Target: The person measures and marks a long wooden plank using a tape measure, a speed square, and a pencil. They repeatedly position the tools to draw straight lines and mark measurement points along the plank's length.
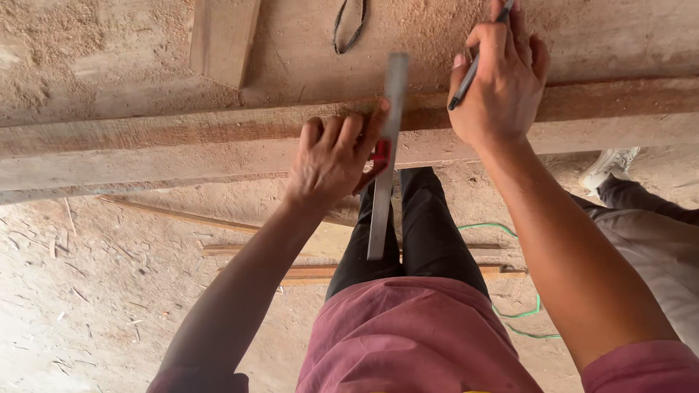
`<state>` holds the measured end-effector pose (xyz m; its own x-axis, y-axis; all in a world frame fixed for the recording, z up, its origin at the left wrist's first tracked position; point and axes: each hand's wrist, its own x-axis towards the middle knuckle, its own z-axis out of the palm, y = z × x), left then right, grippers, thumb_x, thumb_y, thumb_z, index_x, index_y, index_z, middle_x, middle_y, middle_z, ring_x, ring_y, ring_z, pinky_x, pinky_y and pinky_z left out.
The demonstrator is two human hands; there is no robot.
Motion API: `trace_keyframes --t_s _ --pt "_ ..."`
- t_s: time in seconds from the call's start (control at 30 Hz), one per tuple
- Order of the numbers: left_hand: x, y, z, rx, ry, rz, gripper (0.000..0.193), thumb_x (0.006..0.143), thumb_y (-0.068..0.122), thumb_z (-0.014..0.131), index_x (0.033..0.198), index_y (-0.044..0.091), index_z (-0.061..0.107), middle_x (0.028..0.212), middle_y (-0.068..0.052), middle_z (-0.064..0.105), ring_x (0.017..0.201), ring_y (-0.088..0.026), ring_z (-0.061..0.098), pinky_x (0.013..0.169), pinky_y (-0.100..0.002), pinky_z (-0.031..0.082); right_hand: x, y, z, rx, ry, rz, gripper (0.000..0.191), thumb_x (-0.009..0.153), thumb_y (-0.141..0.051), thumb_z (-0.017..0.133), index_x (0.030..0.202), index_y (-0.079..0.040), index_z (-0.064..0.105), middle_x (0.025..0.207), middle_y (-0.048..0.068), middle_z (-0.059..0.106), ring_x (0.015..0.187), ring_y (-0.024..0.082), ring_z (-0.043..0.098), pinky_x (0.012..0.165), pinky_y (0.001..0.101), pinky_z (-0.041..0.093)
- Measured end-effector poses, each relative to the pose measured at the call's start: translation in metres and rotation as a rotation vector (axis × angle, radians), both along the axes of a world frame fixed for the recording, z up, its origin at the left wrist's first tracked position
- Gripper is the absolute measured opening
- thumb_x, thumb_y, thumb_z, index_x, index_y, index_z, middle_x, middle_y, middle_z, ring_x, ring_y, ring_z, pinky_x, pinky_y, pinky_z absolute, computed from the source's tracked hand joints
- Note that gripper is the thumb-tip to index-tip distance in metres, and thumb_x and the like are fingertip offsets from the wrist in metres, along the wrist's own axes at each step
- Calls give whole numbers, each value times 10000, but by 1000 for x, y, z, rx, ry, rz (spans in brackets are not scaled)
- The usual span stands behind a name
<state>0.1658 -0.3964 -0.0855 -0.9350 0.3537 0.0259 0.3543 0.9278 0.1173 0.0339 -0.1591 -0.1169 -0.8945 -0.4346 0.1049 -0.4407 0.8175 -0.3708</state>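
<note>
A long wooden plank [145, 145] runs left to right along the front edge of a sawdust-covered workbench [87, 65]. My left hand [331, 156] presses a metal square [386, 156] with a red stock against the plank's edge; its grey blade crosses the plank and hangs down toward my legs. To its right, my right hand [499, 80] rests on the plank's top and grips a dark pen [477, 62], tip pointing down-left toward the blade.
A short wood block [222, 36] and a dark cord loop [348, 25] lie on the bench. Below, wood strips [306, 273], a green cord [520, 313] and shavings litter the dirt floor. Another person's leg and white shoe [610, 166] are at right.
</note>
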Motion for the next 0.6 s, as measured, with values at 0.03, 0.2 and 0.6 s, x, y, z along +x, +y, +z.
trace_keyframes --t_s 0.03,0.2,0.6 --pt "-1 3 -1 -103 2 20 845 962 478 732 1644 138 366 1091 -45 559 909 -189 563 833 -395 460 1 0 0 -1 -2 -9 251 1017 -35 683 1141 -62 467 1574 327 501 1485 458 480 1192 604 322" --pt "0 9 -1 36 61 101 867 979 526 714 1615 76 334 1173 -116 543 1015 -268 539 877 -456 452 1 0 -2 10 92 7 318 938 -12 689 1158 -76 469 1219 186 638 1365 379 594 1131 558 391" --pt "-1 8 -19 -138 -15 -127 914 1029 660 574 1635 53 258 1180 -143 522 1104 -327 503 1033 -533 395 0 5 -9 50 170 20 391 903 -58 727 1196 -62 468 1041 65 594 1082 267 638 1074 504 432"
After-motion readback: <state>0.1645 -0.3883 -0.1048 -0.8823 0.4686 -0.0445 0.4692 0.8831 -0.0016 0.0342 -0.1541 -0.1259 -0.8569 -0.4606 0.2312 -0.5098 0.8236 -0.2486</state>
